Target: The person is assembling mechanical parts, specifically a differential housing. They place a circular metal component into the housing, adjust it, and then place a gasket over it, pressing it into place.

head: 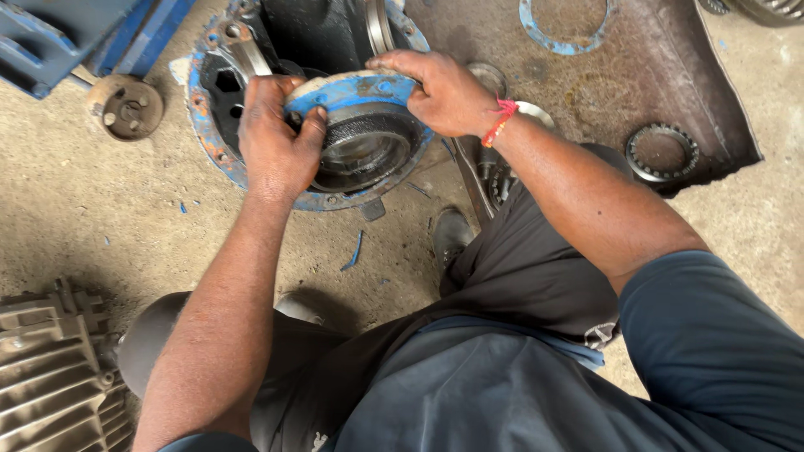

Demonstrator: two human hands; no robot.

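Observation:
I hold a round metal flanged part [360, 125], with a blue-painted rim and a dark bore, over a large blue-edged gear housing [219, 159] that lies on the concrete floor. My left hand [275, 138] grips the flange's left edge. My right hand [440, 90], a red thread around its wrist, grips the right edge of the rim. Inside the housing, dark metal parts [318, 33] show behind the flange. My knees and dark trousers fill the lower part of the view.
A toothed bearing ring [662, 153] and a blue gasket ring [565, 25] lie on a dark mat [712, 92] at the upper right. A small round flange [126, 106] rests at the upper left beside a blue frame [75, 33]. A ribbed metal casing [50, 377] sits lower left.

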